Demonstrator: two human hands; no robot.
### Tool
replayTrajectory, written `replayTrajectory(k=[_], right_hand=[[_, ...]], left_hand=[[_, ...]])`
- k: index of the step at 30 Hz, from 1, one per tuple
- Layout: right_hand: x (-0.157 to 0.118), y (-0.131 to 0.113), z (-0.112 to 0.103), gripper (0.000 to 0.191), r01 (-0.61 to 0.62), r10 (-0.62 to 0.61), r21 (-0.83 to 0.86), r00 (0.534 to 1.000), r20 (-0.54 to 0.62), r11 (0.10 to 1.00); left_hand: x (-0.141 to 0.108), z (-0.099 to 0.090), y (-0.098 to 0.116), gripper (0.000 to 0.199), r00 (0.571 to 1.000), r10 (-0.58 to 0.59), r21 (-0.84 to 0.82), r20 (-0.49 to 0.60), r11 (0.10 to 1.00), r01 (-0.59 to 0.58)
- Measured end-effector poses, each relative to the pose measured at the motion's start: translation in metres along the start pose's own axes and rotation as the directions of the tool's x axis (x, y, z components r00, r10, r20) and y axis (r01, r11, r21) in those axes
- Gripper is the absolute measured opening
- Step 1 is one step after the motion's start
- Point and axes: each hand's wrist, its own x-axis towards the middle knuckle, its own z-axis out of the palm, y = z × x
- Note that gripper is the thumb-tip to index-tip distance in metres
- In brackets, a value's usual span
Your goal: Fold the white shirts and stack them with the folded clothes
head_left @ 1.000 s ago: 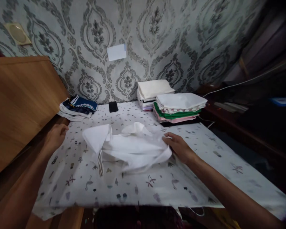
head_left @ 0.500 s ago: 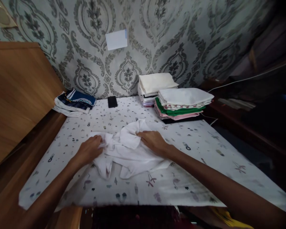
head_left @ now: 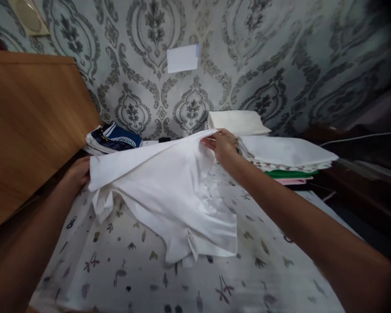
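Observation:
A white garment [head_left: 169,178] is stretched between my two hands, raised over the patterned sheet, its lower part hanging in loose folds. My left hand [head_left: 79,171] grips its left edge, fingers closed and partly behind the cloth. At the upper right corner, my right hand [head_left: 222,143] pinches the cloth between thumb and fingers. Just right of that hand lies a stack of folded cloths with a white one [head_left: 286,152] on top.
A cream folded cloth [head_left: 237,123] tops another stack by the wall. Folded dark and blue clothes [head_left: 117,137] lie at the back left beside a wooden panel [head_left: 35,126]. The patterned sheet [head_left: 143,278] covers the surface. A white paper [head_left: 182,58] is on the wall.
Both hands have moved apart, the right one up and away. The white garment, bunched on the sheet before, is now lifted and spread wide. The view has shifted.

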Motion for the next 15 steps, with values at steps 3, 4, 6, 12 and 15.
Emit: replayTrajectory(k=[3, 4, 6, 12, 15], right_hand=[[0.033, 0.027, 0.024, 0.023, 0.054, -0.048, -0.192, 0.998, 0.036, 0.98], [0.039, 0.038, 0.028, 0.031, 0.043, -0.031, -0.242, 0.998, 0.053, 0.969], [0.039, 0.056, 0.027, 0.044, 0.046, -0.013, -0.34, 0.995, 0.1, 0.939], [-0.067, 0.061, -0.027, 0.02, 0.511, -0.128, -0.477, 0.767, 0.629, 0.715], [-0.154, 0.043, -0.065, 0.039, 0.702, 0.031, -0.323, 0.394, 0.919, 0.635]], left_hand=[[0.018, 0.021, -0.017, 0.02, 0.995, -0.095, 0.008, -0.012, 0.995, 0.095], [0.022, 0.027, -0.023, 0.017, 0.993, -0.116, 0.022, -0.021, 0.993, 0.117], [0.026, 0.033, -0.033, 0.016, 0.987, -0.151, 0.036, -0.053, 0.988, 0.153], [0.002, 0.011, -0.049, 0.034, 0.99, -0.121, 0.094, -0.073, 0.987, 0.128], [-0.026, -0.009, -0.063, 0.055, 1.0, -0.007, 0.32, -0.018, 0.947, 0.012]])
